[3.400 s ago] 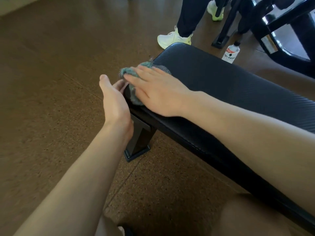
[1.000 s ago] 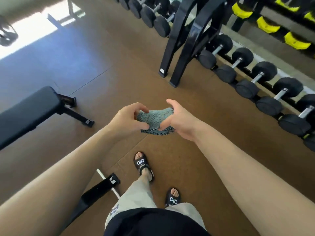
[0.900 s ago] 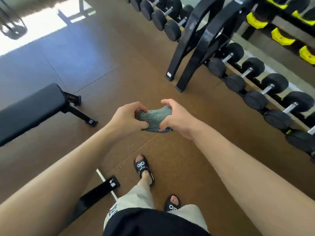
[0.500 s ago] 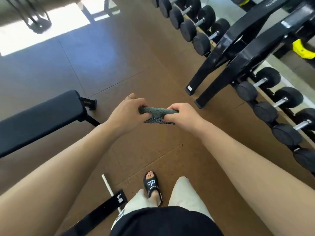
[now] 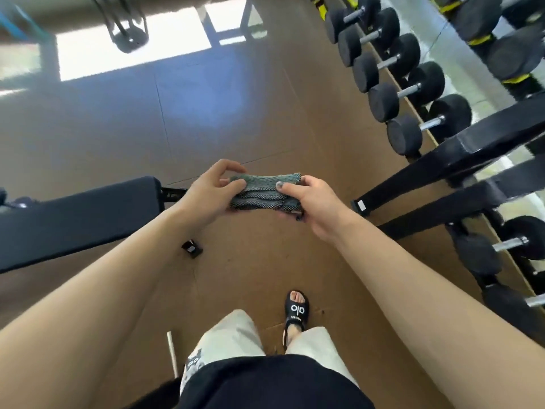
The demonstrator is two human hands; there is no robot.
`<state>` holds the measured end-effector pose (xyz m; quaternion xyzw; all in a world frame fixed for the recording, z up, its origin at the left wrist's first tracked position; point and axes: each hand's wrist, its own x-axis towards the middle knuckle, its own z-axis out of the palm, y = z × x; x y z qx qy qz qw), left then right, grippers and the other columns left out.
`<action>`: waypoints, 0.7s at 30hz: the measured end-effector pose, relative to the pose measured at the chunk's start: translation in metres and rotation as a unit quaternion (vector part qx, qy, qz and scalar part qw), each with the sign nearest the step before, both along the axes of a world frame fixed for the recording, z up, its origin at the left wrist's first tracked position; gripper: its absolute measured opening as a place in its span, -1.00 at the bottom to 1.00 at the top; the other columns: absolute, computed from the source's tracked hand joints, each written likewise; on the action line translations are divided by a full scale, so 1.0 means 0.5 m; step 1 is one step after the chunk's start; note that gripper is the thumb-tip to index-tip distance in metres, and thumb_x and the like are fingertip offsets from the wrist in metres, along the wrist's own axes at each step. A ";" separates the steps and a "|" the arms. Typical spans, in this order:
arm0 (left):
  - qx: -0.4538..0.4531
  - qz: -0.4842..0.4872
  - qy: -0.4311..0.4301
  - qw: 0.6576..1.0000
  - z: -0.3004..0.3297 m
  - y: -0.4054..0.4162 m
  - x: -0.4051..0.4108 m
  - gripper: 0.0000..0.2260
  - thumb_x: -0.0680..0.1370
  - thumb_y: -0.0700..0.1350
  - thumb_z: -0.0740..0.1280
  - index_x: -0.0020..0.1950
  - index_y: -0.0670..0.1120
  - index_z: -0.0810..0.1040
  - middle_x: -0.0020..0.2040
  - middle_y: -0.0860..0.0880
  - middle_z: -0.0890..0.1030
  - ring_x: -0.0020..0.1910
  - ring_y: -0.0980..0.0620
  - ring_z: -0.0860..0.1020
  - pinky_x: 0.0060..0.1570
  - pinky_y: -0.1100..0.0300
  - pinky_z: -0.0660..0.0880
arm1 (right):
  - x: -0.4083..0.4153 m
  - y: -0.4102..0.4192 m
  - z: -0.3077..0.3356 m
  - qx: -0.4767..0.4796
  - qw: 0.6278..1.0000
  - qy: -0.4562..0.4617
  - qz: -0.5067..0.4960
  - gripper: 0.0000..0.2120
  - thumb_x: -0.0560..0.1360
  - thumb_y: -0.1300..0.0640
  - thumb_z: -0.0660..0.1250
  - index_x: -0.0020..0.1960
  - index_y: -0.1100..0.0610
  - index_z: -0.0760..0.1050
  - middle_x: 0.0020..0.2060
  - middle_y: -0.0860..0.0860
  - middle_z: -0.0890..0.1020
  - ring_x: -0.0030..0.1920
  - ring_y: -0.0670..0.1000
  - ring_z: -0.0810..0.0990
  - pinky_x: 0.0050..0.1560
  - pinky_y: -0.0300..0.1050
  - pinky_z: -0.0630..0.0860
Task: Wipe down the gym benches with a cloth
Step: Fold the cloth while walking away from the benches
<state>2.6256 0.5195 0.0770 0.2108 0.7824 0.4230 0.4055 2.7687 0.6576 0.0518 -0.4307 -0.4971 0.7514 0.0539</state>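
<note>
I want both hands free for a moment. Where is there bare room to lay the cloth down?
The bench pad at the left is bare along its top. Open floor lies between the bench and the rack legs. The right side is crowded with dumbbells.

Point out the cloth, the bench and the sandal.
cloth [image 5: 264, 192], head view, middle of its folded face
bench [image 5: 76, 215], head view, top of the black pad
sandal [image 5: 296, 309], head view, its black strap

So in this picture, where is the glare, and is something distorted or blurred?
Head view: window glare whitens the floor at top left; wide-angle distortion bends the dumbbells row and rack legs; the cloth between both hands is fairly sharp, the edges softer.
</note>
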 end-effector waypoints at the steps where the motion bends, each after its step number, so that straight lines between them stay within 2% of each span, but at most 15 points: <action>1: 0.002 0.016 0.007 1.000 0.004 0.011 -0.025 -0.83 0.65 -0.09 0.32 0.14 0.19 0.58 0.04 -0.13 0.71 -0.07 -0.15 0.69 0.08 -0.20 0.65 | -0.038 0.017 0.003 -0.004 1.000 0.001 0.007 -0.87 0.56 0.23 0.42 0.06 0.17 0.50 -0.08 0.13 0.68 -0.27 0.06 0.67 -0.34 -0.14 0.57; 3: -0.004 0.029 0.037 0.999 0.013 0.029 -0.079 -0.79 0.66 -0.05 0.28 0.16 0.28 0.56 0.05 -0.11 0.71 -0.07 -0.19 0.68 0.08 -0.17 0.64 | -0.116 0.045 0.007 -0.016 1.000 -0.001 0.014 -0.83 0.56 0.25 0.41 0.13 0.21 0.50 -0.06 0.13 0.66 -0.27 0.04 0.66 -0.41 -0.18 0.57; 4: -0.008 0.034 0.048 0.998 0.015 0.035 -0.109 -0.78 0.67 -0.04 0.25 0.18 0.29 0.55 0.05 -0.10 0.70 -0.12 -0.13 0.66 0.04 -0.07 0.63 | -0.156 0.055 0.008 -0.022 1.000 -0.003 0.021 -0.83 0.57 0.26 0.40 0.14 0.22 0.49 -0.05 0.13 0.66 -0.25 0.03 0.65 -0.41 -0.18 0.57; 6: -0.001 0.063 0.043 0.997 0.009 0.043 -0.175 -0.77 0.70 -0.09 0.21 0.24 0.20 0.56 0.02 -0.08 0.69 -0.22 0.07 0.64 -0.19 0.19 0.62 | -0.238 0.069 0.007 -0.041 0.998 -0.006 0.037 -0.87 0.57 0.28 0.40 0.08 0.20 0.49 -0.05 0.14 0.65 -0.24 0.03 0.64 -0.42 -0.20 0.56; 7: 0.004 0.081 0.029 0.996 0.005 0.046 -0.212 -0.77 0.71 -0.12 0.19 0.25 0.12 0.57 0.02 -0.08 0.68 -0.27 0.16 0.64 -0.29 0.28 0.58 | -0.282 0.074 0.004 -0.048 0.998 -0.006 0.048 -0.89 0.56 0.29 0.40 0.05 0.19 0.49 -0.05 0.14 0.64 -0.23 0.04 0.64 -0.43 -0.20 0.56; 8: 0.008 0.096 0.015 0.995 0.000 0.047 -0.250 -0.78 0.72 -0.15 0.19 0.24 0.06 0.58 0.03 -0.09 0.67 -0.28 0.19 0.65 -0.31 0.32 0.57 | -0.328 0.079 0.001 -0.049 0.997 -0.006 0.058 -0.89 0.56 0.29 0.40 0.03 0.19 0.48 -0.04 0.14 0.64 -0.22 0.04 0.64 -0.44 -0.21 0.56; 9: 0.008 0.107 0.003 0.994 -0.010 0.048 -0.292 -0.78 0.71 -0.15 0.20 0.21 0.05 0.60 0.05 -0.11 0.67 -0.24 0.17 0.67 -0.26 0.28 0.61 | -0.375 0.083 -0.002 -0.045 0.997 -0.007 0.065 -0.89 0.56 0.30 0.40 0.03 0.19 0.47 -0.03 0.14 0.63 -0.22 0.05 0.64 -0.44 -0.21 0.56; 12: 0.005 0.141 -0.026 0.990 -0.032 0.048 -0.416 -0.82 0.68 -0.11 0.28 0.11 0.12 0.65 0.09 -0.10 0.67 0.01 -0.05 0.70 -0.02 -0.04 0.70 | -0.509 0.091 -0.009 -0.026 0.997 -0.014 0.066 -0.85 0.56 0.30 0.40 0.08 0.20 0.47 0.03 0.16 0.62 -0.18 0.06 0.64 -0.44 -0.21 0.55; 16: 0.014 0.149 -0.064 0.987 -0.031 0.048 -0.564 -0.91 0.60 -0.02 0.43 0.10 0.12 0.65 0.11 -0.08 0.68 0.07 -0.05 0.70 0.02 -0.05 0.69 | -0.665 0.097 -0.006 -0.023 0.996 -0.020 0.081 -0.85 0.57 0.31 0.39 0.07 0.17 0.46 0.07 0.14 0.60 -0.14 0.05 0.64 -0.43 -0.22 0.56; 21: 0.032 0.166 -0.079 0.983 -0.027 0.054 -0.730 -0.83 0.60 -0.18 0.44 0.14 0.04 0.61 0.08 -0.15 0.68 0.00 -0.11 0.71 -0.01 -0.02 0.69 | -0.837 0.111 0.006 -0.027 0.994 -0.020 0.103 -0.71 0.59 0.37 0.32 0.22 0.09 0.44 0.20 0.13 0.51 -0.08 0.11 0.63 -0.41 -0.18 0.56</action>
